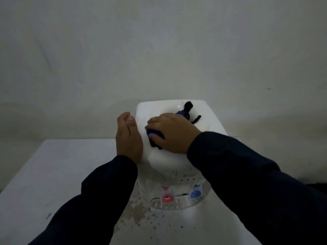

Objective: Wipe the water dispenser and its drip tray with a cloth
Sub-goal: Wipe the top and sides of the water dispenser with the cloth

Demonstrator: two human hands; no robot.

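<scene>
Dark sleeves (99, 200) fill the lower view, nearest my camera. Left hand (128, 137): fingers straight and together, holding nothing, palm against the left edge of the water dispenser (208, 121) top. Right hand (172, 132): lying on the dispenser's top, fingers and thumb curled round the cloth (154, 134) — blue, with black ends sticking out beyond the knuckles. Below, on the front, I note a red tap (166, 198) and a blue tap (194, 193) above the drip tray (166, 206). Dispenser stands on a white table (53, 174) — speckled near its base.
</scene>
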